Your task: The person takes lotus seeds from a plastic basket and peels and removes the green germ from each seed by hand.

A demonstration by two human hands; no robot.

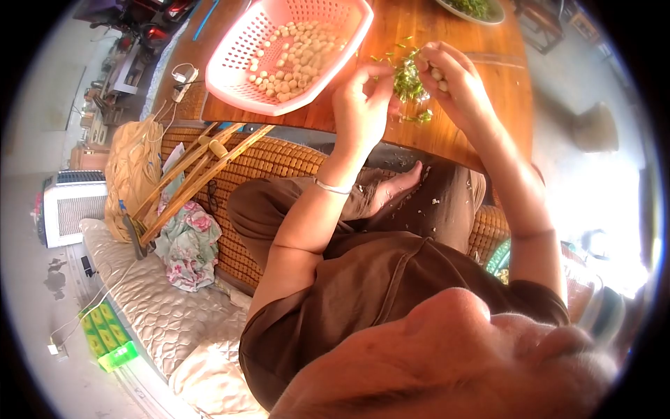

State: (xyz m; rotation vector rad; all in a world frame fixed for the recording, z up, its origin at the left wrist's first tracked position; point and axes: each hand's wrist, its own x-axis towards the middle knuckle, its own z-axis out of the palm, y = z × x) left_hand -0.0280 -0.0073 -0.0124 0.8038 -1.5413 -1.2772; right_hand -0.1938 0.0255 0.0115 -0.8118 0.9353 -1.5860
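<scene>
A pink perforated basket (pixel 216 78) stands on the wooden table (pixel 488 112), with many small pale round pieces (pixel 303 63) inside. Just right of it is my left hand (pixel 361 105), palm down, fingers loosely curved and apart, nothing visible between them; its lower fingertips are blurred. My right hand (pixel 453 80) is curled around several pale round pieces (pixel 438 75), its fingertips bent together. Between my hands, green peelings (pixel 410 82) lie scattered on the table, touching neither the basket nor the plate.
A plate of green bits (pixel 494 12) sits at the table's far edge. Wooden crutches (pixel 202 171) lean across the woven seat (pixel 279 150) on the left, beside a floral cloth (pixel 188 244) and a brown bag (pixel 129 164). A white cable plug (pixel 180 78) rests near the basket.
</scene>
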